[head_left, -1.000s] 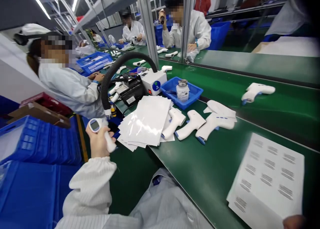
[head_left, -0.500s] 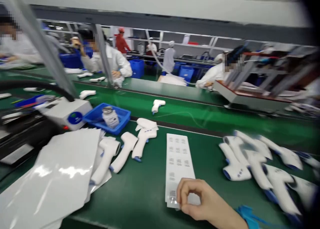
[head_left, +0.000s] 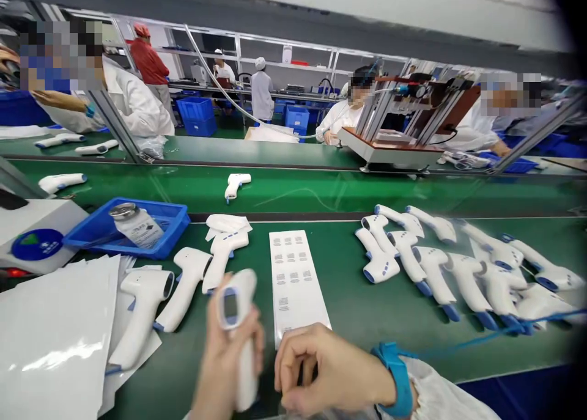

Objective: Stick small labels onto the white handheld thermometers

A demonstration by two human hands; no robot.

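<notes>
My left hand (head_left: 217, 353) is closed round a white handheld infrared thermometer (head_left: 246, 359), held upright with its small grey screen facing me. To its right, my right hand (head_left: 316, 365) has thumb and fingers pinched together over the lower end of a white label sheet (head_left: 298, 285). Whatever sits between those fingertips is too small or hidden to make out. Rows of small printed labels cover the sheet's upper part, with a single label in the lowest visible row. Several more thermometers, one of them a white-and-blue thermometer (head_left: 188, 285), lie left of the sheet.
A pile of thermometers (head_left: 435, 273) lies at the right. At the left are glossy white sheets (head_left: 50, 328), a blue tray (head_left: 169, 233) with a metal-capped bottle (head_left: 137, 224), and a white box device (head_left: 41, 236). A green conveyor (head_left: 293, 191) crosses behind; co-workers sit beyond it.
My left hand has come into view with a thermometer. My right hand has moved left and down from the sheet's lower labels, still pinched. The view has turned right.
</notes>
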